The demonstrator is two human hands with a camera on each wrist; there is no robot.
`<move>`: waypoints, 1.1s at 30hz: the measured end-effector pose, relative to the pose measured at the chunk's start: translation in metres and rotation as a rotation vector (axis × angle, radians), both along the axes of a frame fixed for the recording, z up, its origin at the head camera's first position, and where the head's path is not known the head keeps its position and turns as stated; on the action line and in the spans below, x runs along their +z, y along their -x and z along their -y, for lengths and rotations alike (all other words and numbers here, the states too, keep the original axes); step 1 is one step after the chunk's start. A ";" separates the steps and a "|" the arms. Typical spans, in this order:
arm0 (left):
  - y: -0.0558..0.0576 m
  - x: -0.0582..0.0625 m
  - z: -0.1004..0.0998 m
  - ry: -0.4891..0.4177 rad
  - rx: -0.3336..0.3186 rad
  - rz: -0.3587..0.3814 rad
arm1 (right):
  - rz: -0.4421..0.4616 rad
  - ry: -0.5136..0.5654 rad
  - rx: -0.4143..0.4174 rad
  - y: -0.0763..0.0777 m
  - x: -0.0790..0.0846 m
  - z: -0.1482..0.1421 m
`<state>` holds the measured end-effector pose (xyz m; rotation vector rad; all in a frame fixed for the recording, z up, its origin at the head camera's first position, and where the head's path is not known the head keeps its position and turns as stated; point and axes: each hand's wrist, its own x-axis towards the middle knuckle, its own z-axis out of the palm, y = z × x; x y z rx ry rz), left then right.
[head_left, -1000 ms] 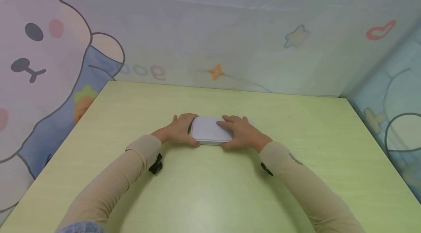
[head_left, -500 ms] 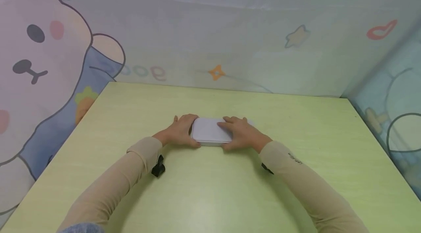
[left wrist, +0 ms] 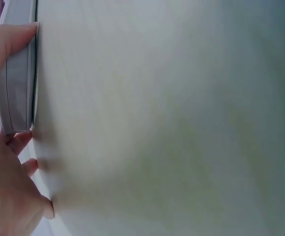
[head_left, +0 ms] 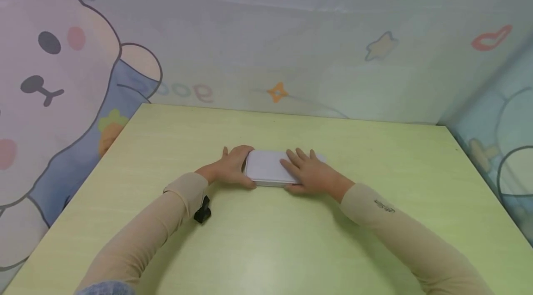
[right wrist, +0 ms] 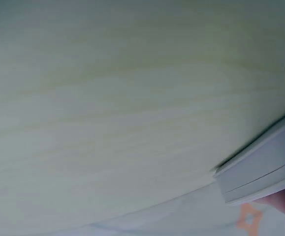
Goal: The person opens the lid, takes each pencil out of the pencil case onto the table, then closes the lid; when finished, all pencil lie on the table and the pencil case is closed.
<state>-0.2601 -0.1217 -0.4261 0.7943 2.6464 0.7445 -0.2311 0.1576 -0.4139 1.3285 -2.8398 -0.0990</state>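
Observation:
A flat white rectangular box with rounded corners lies on the table, and a thin seam runs along its side in the right wrist view. My left hand grips its left end, thumb on the near side and fingers round the far corner. On the right part of the lid rests my right hand, its fingers spread and fairly straight, the thumb by the near edge. Up close in the left wrist view, the left thumb presses the box's side. The right hand covers much of the box's right half.
The pale yellow-green table stretches around the box on all sides. A printed cloth backdrop rises behind the table's far edge, with another cloth panel on the right. A black wrist camera hangs under the left sleeve.
My right hand's fingers have spread and straightened on the lid, and its wrist has turned a little outward. The left hand keeps its grip. The whole head view has shifted slightly.

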 end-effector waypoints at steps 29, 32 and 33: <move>-0.005 -0.002 -0.004 -0.033 0.004 -0.065 | -0.188 -0.002 0.050 -0.010 -0.005 0.000; -0.004 -0.002 -0.004 -0.031 0.017 -0.043 | -0.199 0.063 0.034 -0.007 -0.004 -0.004; -0.004 -0.002 -0.003 -0.027 0.021 -0.041 | -0.204 0.080 0.036 -0.006 -0.004 -0.004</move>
